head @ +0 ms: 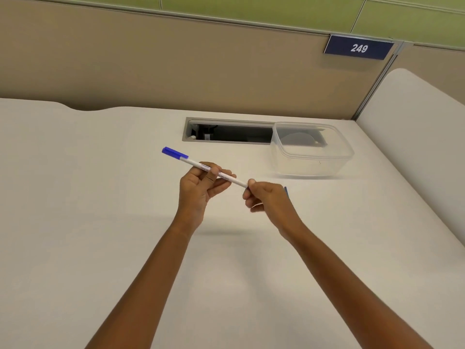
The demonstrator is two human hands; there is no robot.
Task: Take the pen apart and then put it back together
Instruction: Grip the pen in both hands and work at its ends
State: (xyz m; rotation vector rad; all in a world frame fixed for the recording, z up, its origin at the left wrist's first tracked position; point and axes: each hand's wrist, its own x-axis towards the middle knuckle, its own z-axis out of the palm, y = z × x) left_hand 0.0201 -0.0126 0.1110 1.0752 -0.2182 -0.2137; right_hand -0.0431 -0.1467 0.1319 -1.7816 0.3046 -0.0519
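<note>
A white pen (193, 162) with a blue cap (174, 152) at its far-left end is held above the white desk (100, 222), slanting down to the right. My left hand (201, 183) grips the white barrel near its middle. My right hand (266, 197) pinches the barrel's right end between thumb and fingers. That end is hidden by the fingers. A thin blue piece (286, 191) pokes out behind my right hand; what it is cannot be told.
An empty clear plastic container (312, 149) stands on the desk at the back right, partly over an open cable slot (226, 131). A beige partition with a "249" sign (358, 47) runs behind the desk.
</note>
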